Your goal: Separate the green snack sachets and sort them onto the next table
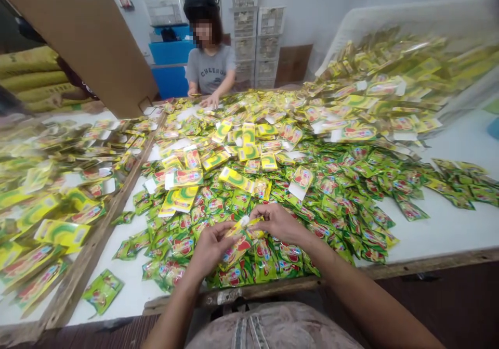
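Close to the table's front edge, my left hand (212, 247) grips a small yellow carton (236, 249) printed with red watermelon pictures. My right hand (279, 223) pinches the upper end of that carton, by a small white flap. Whether a packet is between the right fingers as well cannot be made out. Under and around both hands lies a thick heap of green foil packets (268, 260) with red prints. Just beyond the hands, several loose yellow cartons (236, 179) rest on the heap, some with white end flaps sticking out.
A large whitish crate (351, 24) tipped at the right spills cartons onto the table. A wooden strip (113, 214) separates another carton pile (50, 224) on the left. Across the table a person (210, 63) reaches into the pile. A cardboard sheet (86, 37) stands at the left.
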`<state>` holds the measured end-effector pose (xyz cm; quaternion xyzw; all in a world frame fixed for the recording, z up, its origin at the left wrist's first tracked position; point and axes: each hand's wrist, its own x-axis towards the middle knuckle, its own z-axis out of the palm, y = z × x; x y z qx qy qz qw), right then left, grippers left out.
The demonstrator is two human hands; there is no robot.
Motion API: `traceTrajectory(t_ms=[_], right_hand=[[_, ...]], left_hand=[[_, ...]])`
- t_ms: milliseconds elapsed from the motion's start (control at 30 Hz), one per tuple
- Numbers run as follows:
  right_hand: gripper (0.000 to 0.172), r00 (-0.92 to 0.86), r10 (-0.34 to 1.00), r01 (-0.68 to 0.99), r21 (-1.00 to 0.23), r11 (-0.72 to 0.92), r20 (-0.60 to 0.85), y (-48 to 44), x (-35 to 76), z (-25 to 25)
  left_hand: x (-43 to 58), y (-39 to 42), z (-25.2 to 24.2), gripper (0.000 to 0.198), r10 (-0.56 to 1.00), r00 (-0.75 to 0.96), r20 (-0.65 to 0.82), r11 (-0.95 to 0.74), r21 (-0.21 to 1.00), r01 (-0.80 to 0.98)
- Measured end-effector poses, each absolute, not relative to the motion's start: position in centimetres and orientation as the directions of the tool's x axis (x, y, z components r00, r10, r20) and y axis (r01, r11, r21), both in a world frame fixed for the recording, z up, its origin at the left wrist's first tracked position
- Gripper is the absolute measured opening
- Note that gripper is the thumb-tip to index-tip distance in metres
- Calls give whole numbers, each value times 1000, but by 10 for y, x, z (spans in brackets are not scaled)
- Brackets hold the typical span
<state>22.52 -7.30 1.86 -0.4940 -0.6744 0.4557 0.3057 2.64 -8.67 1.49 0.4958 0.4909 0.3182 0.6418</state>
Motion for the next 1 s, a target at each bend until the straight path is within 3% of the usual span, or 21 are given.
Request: traceTrajectory(t_ms=[133, 233, 300, 367, 433, 500, 567, 733, 800, 900, 1000], right_hand=[[10, -292, 956, 441, -891, 106, -30, -75, 216, 20], [21, -281, 960, 345, -934, 93, -9, -74, 217, 23], [23, -159, 986, 344, -934, 97, 44, -72, 224, 24], [22, 14, 992, 522, -847, 101, 127, -71, 230, 23], [25, 63, 974, 765, -637, 94, 219, -70, 233, 17], [27, -15, 973, 903, -416, 113, 231, -70, 232, 8], [30, -78, 979, 939, -315, 136, 191, -71, 229, 0], [25, -121, 966, 918, -344, 197, 230, -74, 230, -1], [26, -233, 933, 883, -342, 321, 274, -77, 232, 4], [33, -431, 874, 818, -310, 484, 226, -80, 235, 5], [29, -392, 904, 836, -344, 427, 170, -77, 238, -2]], left_hand=[[28, -86, 16, 34, 885, 366, -288, 273, 958, 94], [26, -84, 13, 36, 880, 344, -326, 331, 943, 47], [22, -84, 11, 37, 887, 305, -346, 356, 934, 24], [18, -83, 10, 38, 899, 257, -356, 363, 931, 18], [16, -82, 10, 40, 909, 216, -357, 364, 931, 10], [15, -81, 11, 42, 917, 179, -357, 364, 931, -10], [15, -80, 11, 44, 922, 151, -357, 364, 931, -26], [13, -81, 10, 41, 928, 119, -353, 361, 931, -47], [12, -82, 10, 40, 929, 98, -356, 361, 932, -33], [11, -82, 11, 39, 932, 88, -352, 355, 935, -16], [12, -82, 9, 39, 935, 100, -339, 343, 939, -24]])
